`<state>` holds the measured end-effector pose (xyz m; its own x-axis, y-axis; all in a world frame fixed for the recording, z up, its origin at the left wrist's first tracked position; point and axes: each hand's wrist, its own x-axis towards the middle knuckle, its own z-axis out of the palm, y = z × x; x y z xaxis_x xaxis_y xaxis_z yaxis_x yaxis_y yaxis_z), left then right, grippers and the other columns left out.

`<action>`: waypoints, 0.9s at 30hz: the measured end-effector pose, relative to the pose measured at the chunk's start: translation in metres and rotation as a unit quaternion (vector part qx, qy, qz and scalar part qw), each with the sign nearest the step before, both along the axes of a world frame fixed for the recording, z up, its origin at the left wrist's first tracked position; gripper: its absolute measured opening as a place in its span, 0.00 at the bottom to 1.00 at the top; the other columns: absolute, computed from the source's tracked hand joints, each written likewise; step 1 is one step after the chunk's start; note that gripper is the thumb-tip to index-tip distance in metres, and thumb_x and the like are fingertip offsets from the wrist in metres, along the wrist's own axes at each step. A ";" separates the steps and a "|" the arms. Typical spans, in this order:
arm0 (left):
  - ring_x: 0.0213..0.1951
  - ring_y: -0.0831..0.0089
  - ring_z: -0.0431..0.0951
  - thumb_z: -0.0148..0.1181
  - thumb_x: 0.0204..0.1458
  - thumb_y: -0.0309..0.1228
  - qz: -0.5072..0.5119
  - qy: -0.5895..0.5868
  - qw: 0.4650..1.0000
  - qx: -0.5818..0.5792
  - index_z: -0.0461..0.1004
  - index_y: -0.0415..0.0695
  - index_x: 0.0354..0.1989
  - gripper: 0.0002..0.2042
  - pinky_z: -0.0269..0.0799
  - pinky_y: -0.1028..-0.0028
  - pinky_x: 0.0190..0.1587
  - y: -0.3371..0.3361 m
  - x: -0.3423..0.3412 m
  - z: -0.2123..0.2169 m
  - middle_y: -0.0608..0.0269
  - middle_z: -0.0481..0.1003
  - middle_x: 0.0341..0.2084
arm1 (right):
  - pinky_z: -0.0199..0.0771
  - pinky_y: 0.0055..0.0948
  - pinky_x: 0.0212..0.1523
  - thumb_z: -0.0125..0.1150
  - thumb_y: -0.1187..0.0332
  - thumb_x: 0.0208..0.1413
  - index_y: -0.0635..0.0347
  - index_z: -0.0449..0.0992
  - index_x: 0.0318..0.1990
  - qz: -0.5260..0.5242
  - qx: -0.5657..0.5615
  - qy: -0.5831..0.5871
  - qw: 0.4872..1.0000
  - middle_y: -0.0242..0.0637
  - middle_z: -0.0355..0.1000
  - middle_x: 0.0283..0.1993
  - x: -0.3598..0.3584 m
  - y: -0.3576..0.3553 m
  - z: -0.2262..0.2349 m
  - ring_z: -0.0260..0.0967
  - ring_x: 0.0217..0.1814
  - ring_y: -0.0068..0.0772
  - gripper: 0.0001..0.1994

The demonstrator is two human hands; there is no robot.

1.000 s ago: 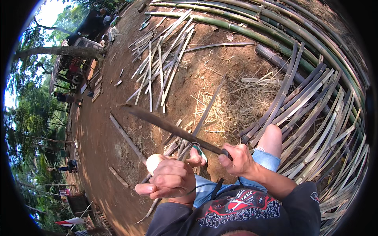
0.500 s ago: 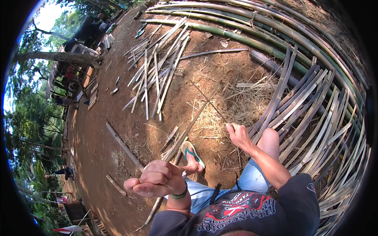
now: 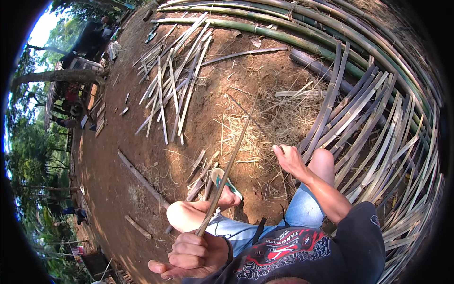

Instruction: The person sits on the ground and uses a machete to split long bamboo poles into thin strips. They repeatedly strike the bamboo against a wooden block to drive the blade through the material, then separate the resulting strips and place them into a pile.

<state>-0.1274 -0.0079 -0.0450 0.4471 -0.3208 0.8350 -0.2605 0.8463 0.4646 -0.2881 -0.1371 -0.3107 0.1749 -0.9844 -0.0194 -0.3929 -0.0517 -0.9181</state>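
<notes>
- The left hand (image 3: 196,253) is clenching the near end of a bamboo strip (image 3: 234,158), which is slanting up and away from the lap.
- The right hand (image 3: 291,161) is gripping a dark blade (image 3: 240,107) (nearly edge-on here); it is crossing the strip's far part, but contact is impossible to tell.
- Splitting is looking partly done: dark strips (image 3: 364,128) and pale strips (image 3: 175,85) are lying cut, shavings (image 3: 283,120) are lying between, and poles (image 3: 265,31) are remaining whole.

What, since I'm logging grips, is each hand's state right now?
Left hand: closed, holding a strip.
Right hand: closed, holding a knife, seen edge-on.
</notes>
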 end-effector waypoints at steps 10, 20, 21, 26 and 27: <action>0.14 0.81 0.50 0.35 0.71 0.41 0.077 0.094 0.989 -0.088 0.58 0.46 0.51 0.13 0.52 0.81 0.17 -0.024 0.003 0.006 0.73 0.50 0.12 | 0.67 0.44 0.21 0.52 0.55 0.64 0.61 0.69 0.25 0.190 -0.053 -0.044 0.979 0.47 0.64 0.14 0.020 0.020 0.026 0.68 0.17 0.54 0.20; 0.14 0.81 0.52 0.38 0.70 0.41 0.078 0.147 0.972 -0.168 0.60 0.43 0.50 0.13 0.53 0.81 0.17 -0.036 0.014 0.006 0.74 0.52 0.13 | 0.60 0.40 0.19 0.52 0.55 0.64 0.62 0.66 0.25 0.221 -0.112 -0.116 0.962 0.43 0.57 0.12 0.037 0.015 0.036 0.61 0.14 0.46 0.21; 0.14 0.82 0.52 0.38 0.70 0.41 0.080 0.140 0.973 -0.164 0.60 0.43 0.50 0.13 0.53 0.81 0.17 -0.035 0.017 0.006 0.74 0.51 0.13 | 0.59 0.39 0.19 0.51 0.54 0.65 0.62 0.66 0.25 0.216 -0.098 -0.111 0.965 0.44 0.57 0.12 0.037 0.009 0.025 0.61 0.14 0.44 0.22; 0.14 0.82 0.51 0.39 0.70 0.40 0.185 0.156 0.964 -0.113 0.61 0.43 0.50 0.13 0.52 0.82 0.16 -0.039 0.015 0.018 0.75 0.50 0.13 | 0.70 0.49 0.30 0.46 0.48 0.65 0.70 0.73 0.28 0.024 0.053 0.057 0.997 0.59 0.70 0.21 0.011 -0.070 -0.081 0.72 0.24 0.54 0.28; 0.14 0.82 0.51 0.39 0.70 0.40 0.170 0.138 0.969 -0.112 0.61 0.43 0.50 0.13 0.52 0.81 0.16 -0.040 0.017 0.015 0.75 0.50 0.13 | 0.70 0.49 0.29 0.47 0.49 0.65 0.70 0.73 0.28 0.043 0.055 0.063 0.996 0.58 0.70 0.20 0.016 -0.068 -0.075 0.71 0.23 0.53 0.28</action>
